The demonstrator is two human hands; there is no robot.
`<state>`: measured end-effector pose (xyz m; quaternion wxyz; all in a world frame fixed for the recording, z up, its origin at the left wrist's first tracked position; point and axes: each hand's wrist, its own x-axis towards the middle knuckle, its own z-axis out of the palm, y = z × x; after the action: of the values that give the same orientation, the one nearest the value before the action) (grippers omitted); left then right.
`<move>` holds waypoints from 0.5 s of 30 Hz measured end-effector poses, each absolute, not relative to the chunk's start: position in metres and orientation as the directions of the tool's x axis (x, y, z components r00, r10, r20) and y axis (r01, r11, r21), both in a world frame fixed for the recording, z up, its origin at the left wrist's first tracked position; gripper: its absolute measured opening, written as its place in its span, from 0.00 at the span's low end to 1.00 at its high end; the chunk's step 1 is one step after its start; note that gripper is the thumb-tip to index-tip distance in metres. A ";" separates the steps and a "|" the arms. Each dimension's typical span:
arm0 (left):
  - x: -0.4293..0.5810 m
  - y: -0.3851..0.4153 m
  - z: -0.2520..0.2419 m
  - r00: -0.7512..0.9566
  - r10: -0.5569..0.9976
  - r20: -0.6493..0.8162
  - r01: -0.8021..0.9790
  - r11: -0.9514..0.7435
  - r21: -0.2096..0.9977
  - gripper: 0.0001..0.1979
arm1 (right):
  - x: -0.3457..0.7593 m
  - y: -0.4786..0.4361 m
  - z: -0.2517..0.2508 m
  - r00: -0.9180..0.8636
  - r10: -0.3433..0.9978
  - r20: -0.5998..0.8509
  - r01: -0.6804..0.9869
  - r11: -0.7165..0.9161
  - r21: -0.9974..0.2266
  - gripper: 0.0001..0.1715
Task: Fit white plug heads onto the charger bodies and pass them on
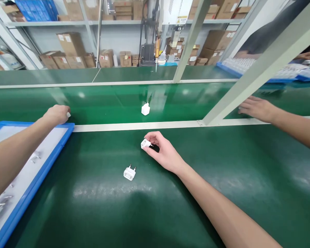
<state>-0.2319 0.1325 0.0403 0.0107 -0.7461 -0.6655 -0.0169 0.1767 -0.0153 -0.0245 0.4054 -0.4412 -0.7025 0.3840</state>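
My right hand [164, 151] pinches a white plug adapter [145, 143] between thumb and fingers, just above the green work surface. Its metal pins point toward my palm. To the lower left, a second white plug adapter [129, 173] lies on the surface, pins facing away from me. My left hand [57, 114] is stretched over the far rim of the blue-edged tray, fingers curled closed. A small white bit shows at its fingertips, too little to identify. Beyond the pale rail, another white adapter [145, 109] rests on the green belt.
At left lies a blue-edged tray [49, 151] with several adapters. A pale rail [134, 126] and a slanted post [232, 86] cross the bench. A co-worker's hand [258, 108] reaches over the belt at right. Behind stand a machine [147, 53] and shelved cardboard boxes [71, 44].
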 end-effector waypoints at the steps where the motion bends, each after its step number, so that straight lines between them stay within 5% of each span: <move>1: -0.220 0.131 0.043 0.129 0.991 0.034 0.992 -0.129 -0.016 0.15 | 0.176 -0.015 -0.025 -0.266 0.937 0.228 0.260 0.297 -0.919 0.13; 7: -0.091 0.118 0.062 0.459 0.887 -0.052 0.888 -0.460 -0.006 0.22 | 0.182 -0.005 -0.023 -0.096 0.978 0.186 0.012 0.188 -0.982 0.21; 11: -0.007 0.098 0.066 0.856 0.482 -0.186 0.516 -0.808 0.285 0.19 | 0.203 0.003 -0.014 0.102 0.961 0.256 0.063 0.250 -0.966 0.21; 15: 0.029 0.088 0.050 0.931 0.342 -0.123 0.356 -0.788 0.503 0.11 | 0.221 0.005 -0.004 0.191 0.936 0.295 0.180 0.262 -0.948 0.17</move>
<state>0.0288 0.0885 0.0505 -0.2683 -0.9454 -0.1847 0.0127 0.2214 0.0051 -0.0042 0.5774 -0.5117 -0.5453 0.3276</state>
